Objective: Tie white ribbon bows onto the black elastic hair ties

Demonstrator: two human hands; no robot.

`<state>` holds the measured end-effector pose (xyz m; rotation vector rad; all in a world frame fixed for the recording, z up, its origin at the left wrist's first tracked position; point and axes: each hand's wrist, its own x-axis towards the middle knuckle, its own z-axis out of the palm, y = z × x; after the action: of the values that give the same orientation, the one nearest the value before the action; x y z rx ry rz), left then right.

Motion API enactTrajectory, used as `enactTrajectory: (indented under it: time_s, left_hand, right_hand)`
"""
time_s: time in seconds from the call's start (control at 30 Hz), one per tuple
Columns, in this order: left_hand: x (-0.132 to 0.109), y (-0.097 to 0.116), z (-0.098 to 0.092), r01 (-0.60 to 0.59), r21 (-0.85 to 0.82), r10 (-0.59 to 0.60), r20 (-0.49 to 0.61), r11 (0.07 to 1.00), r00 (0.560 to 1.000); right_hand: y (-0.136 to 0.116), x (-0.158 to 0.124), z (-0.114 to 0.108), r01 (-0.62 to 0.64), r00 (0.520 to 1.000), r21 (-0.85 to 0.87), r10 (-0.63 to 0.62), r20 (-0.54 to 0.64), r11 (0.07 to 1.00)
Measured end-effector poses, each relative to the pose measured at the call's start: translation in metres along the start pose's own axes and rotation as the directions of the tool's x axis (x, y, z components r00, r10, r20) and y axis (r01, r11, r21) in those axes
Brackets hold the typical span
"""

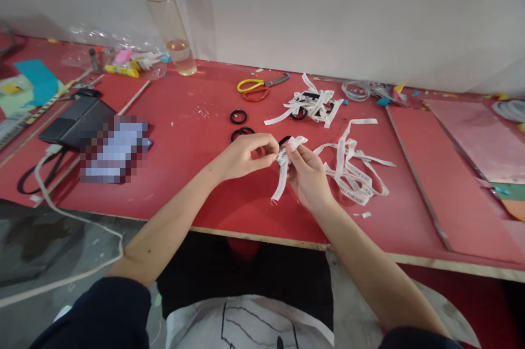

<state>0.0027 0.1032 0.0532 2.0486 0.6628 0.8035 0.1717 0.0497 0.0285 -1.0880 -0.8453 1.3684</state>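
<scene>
Printed ribbon (280, 182) hung between the person's two hands, above the front part of the table, its cut end dangling. The left hand (255, 155) had thumb and forefinger brought together at the strip, while the right hand (308, 175) grasped it with the thumb pressed flat on top. Such opposed pinches probably gave fine control over a narrow, limp band. A dark ring (284, 141) showed just behind the fingers; whether they gripped it, I could not tell.

The red tabletop (213, 196) ended in a raw, pale edge, with a grey, stained floor (36, 250) below. Loose ribbon (361, 179) lay tangled beside the right hand, presumably for easy reach. Off to the left, a white cable (88, 220) ran up to a black box (74, 122), next to a pixelated device (117, 152).

Beyond the hands, a single black ring (232, 118) lay flat near other rings (246, 130). Behind these, a heap of ribbon pieces (320, 105) with dark rings among them seemed grouped apart from the loose lengths. Farther back rested scissors (275, 81), perhaps put out of the way, and a bottle (176, 37) stood before the plain, pale wall (287, 15).
</scene>
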Motion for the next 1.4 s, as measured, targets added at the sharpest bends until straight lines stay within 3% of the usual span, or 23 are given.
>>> enactTrajectory:
  time_s: [0.23, 0.6, 0.83, 1.1, 1.4]
  left_hand:
    - [-0.0002, -0.0015, 0.0018, 0.083, 0.035, -0.083, -0.001, 0.996, 0.997]
    - [0.0, -0.001, 0.0015, -0.031, 0.03, 0.03, 0.033, 0.999, 0.999]
    - [-0.0007, 0.0014, 0.0002, -0.053, 0.029, 0.052, 0.04, 0.998, 0.998]
    - [0.0002, 0.0006, 0.0029, 0.091, 0.034, -0.092, 0.029, 0.995, 0.995]
    - [-0.0003, 0.0018, 0.0018, 0.012, 0.008, -0.012, 0.023, 1.0, 1.0]
  right_hand:
    - [-0.0008, -0.0012, -0.0003, 0.063, 0.998, -0.09, -0.065, -0.022, 0.994]
    - [0.0023, -0.002, -0.0001, -0.004, 1.0, -0.035, 0.004, 0.025, 0.999]
    - [0.0002, -0.0021, 0.0013, 0.018, 1.0, -0.048, -0.018, 0.002, 0.999]
    - [0.0018, -0.0005, -0.0036, 0.088, 0.996, -0.159, -0.091, -0.01, 0.983]
    - [0.0003, -0.0015, 0.0003, -0.03, 0.999, -0.005, 0.03, 0.02, 1.0]
